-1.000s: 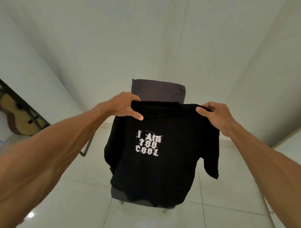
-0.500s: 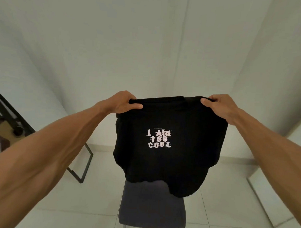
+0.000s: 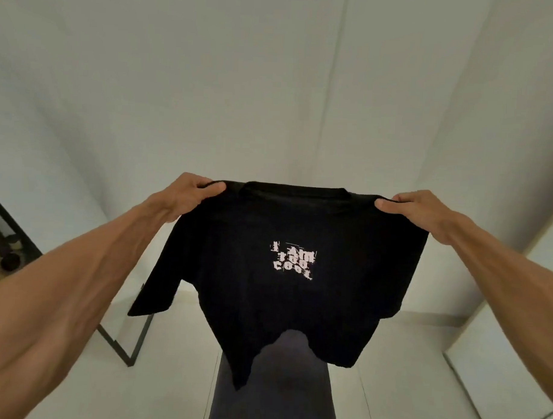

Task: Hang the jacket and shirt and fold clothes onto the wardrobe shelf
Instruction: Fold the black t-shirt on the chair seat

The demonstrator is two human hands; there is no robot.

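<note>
Head view, one entry per item.

**Tee** [image 3: 265,303]: one, black. You hold it up in the air at arm's length, spread wide, front toward you. Its hem hangs over the chair; whether it touches cannot be told.

**Print** [image 3: 293,261]: one block of pale lettering in three lines, mid-chest.

**Sleeves:** two. The left one hangs free; the right one sits partly behind your forearm.

**Left hand** [image 3: 188,193]: one, curled over the tee's left shoulder seam, thumb on the near face, pinching the cloth.

**Right hand** [image 3: 416,211]: one, gripping the right shoulder seam the same way.

**Chair** [image 3: 278,397]: one, grey, straight below the tee.

**Frame** [image 3: 140,339]: one, black metal, on the floor to your left.

**Jacket, hanger, wardrobe shelf:** none in view.

**Step in hand**, as it appears: opening the tee out flat, ready for folding.

- Keep both pinches right at the seams and level with each other. The collar sits slightly left of centre between your hands.
- Hold light tension across the shoulders so the body hangs without twist. The hem now dips lower on the left, so a small shake should even it.
- Free the right sleeve from behind your arm before you lay the tee down.
- Lower it print-down on a flat surface, hem first, so the sleeves land spread for folding inward.
</note>
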